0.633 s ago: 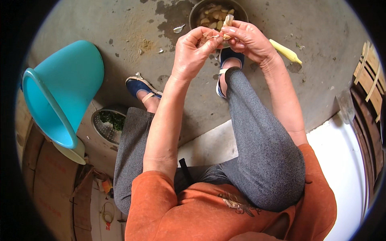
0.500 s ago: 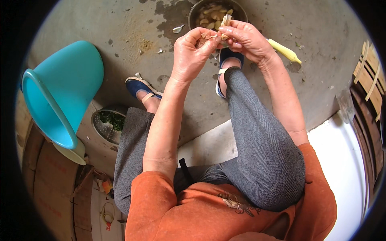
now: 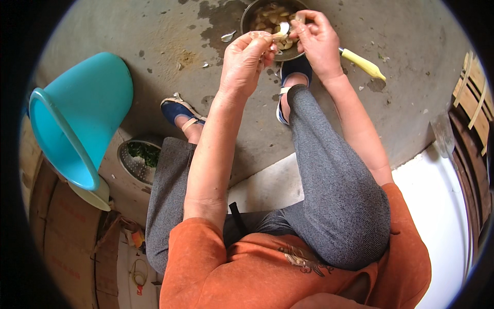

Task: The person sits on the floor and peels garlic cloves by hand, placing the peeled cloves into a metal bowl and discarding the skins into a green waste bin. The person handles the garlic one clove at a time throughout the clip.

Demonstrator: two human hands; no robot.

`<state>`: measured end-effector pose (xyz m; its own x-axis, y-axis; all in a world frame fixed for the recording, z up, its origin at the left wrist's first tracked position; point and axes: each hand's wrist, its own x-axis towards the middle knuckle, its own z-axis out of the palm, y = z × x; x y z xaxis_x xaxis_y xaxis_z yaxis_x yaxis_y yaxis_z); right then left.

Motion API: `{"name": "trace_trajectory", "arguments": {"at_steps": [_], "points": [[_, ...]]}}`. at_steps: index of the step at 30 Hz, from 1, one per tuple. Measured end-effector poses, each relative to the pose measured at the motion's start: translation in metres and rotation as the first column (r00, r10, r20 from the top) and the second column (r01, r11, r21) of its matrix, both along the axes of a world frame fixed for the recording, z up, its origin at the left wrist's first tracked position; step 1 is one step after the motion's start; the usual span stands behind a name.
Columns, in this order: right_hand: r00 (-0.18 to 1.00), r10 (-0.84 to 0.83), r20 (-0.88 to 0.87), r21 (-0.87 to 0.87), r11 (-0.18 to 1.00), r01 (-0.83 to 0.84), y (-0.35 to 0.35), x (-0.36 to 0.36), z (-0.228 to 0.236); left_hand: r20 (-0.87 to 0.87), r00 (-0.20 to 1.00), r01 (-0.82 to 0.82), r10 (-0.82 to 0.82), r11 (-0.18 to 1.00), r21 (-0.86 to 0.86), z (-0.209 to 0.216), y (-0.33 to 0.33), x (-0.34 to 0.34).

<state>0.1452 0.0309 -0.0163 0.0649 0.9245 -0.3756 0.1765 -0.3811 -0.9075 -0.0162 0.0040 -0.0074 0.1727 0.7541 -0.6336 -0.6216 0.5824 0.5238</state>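
My left hand [image 3: 244,64] is closed in a pinch on a garlic clove [image 3: 283,29] whose loose papery skin hangs by the fingertips. The clove's pale tip points right, over the bowl. Just to its right, my right hand [image 3: 319,46] is closed too, its thumb and forefinger pinching what looks like a pale flake of garlic skin. Below both hands stands a round metal bowl [image 3: 244,19] with several peeled cloves in it. Beside my right wrist a tool with a yellow handle [image 3: 364,64] lies on the floor; its far end is hidden behind the hand.
A turquoise bucket [image 3: 98,95] lies tipped at the left, above a colander [image 3: 135,167] of green leaves. Scraps of garlic skin [image 3: 228,37] and a wet patch [image 3: 218,20] mark the concrete floor. My feet in blue shoes [image 3: 177,112] flank the working spot.
My right hand has drawn up and slightly right, away from my left. The clove, upright by the right fingers before, now lies sideways at my left fingertips.
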Motion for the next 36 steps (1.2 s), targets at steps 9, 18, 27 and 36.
{"name": "trace_trajectory", "arguments": {"at_steps": [9,18,27,36], "points": [[0.865,0.126,-0.485,-0.061,0.982,-0.177,-0.015,-0.005,0.017,-0.098,0.995,0.049,-0.031,0.982,0.181,0.005,0.001,0.004],[0.875,0.138,-0.464,-0.107,0.972,-0.211,-0.011,-0.008,0.029,-0.184,0.983,0.017,0.011,0.989,0.148,0.007,-0.005,-0.007],[0.922,0.377,-0.086,0.03,0.926,-0.376,-0.015,-0.01,0.033,-0.458,0.889,0.2,-0.027,0.921,0.333,0.006,-0.003,-0.002],[0.898,0.197,-0.394,-0.068,0.968,-0.242,-0.018,-0.016,0.028,-0.564,0.824,0.164,0.046,0.935,0.315,-0.005,-0.007,0.01]]}}
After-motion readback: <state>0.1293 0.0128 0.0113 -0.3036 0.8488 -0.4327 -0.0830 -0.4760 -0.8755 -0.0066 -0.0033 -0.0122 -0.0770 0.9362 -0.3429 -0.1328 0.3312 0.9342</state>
